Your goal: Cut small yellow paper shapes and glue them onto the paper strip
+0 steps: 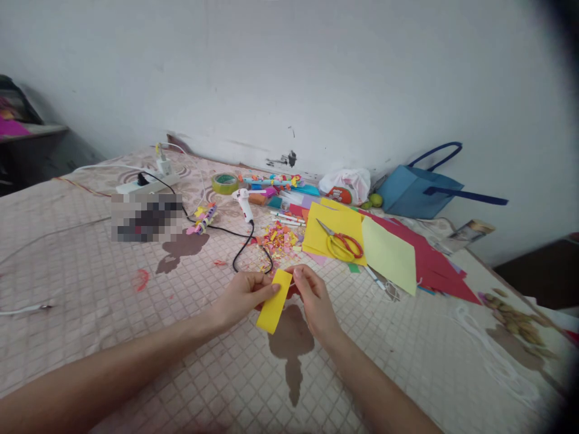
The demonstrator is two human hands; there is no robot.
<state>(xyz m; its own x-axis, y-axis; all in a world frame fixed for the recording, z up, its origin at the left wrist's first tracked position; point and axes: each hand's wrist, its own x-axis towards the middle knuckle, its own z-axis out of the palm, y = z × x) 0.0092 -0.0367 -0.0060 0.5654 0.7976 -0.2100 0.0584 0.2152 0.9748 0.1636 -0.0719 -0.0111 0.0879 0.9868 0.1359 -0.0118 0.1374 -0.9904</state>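
Note:
A strip of yellow paper (275, 304) is held up over the middle of the table, tilted toward me. My left hand (246, 295) pinches its left edge, thumb on the front face and fingers behind. At the strip's upper right corner, my right hand (314, 298) has its thumb and fingertips closed on the edge. A thin white bit, perhaps string, shows between the strip and the right fingers; what it joins is hidden. Beyond the hands lie small colored paper scraps (278, 238) and a white glue gun (244, 204) with a black cord.
Red-and-yellow-handled scissors (346, 244) lie on yellow sheets (312, 232). Pale yellow paper (391, 256) and red paper (434, 265) are to the right. Behind stand a blue bag (418, 190), tape roll (225, 184) and power strip (149, 182). White string (493, 361) lies right.

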